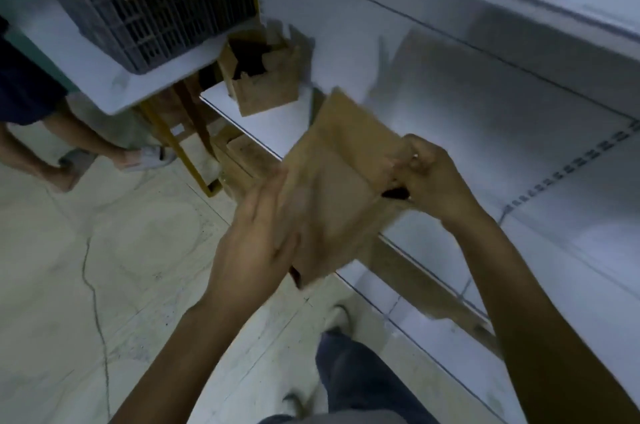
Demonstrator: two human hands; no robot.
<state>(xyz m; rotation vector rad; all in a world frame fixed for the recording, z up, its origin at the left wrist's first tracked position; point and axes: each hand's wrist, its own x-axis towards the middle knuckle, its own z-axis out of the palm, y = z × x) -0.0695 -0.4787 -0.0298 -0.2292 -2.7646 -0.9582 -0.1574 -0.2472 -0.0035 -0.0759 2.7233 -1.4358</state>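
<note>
Pinching the creased cardboard box (339,201) (brown, matte), right hand (433,177) curls; left hand (263,236) fingers press flat.

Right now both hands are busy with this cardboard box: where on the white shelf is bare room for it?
The white metal shelf lies bare between the small open brown cardboard box and the larger brown cardboard box held over it. Crowded: leftward, around the grey slatted plastic crate.

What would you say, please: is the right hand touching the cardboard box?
Touching. The head view shows the right hand with its fingers curled round the upper corner of the cardboard box.
</note>
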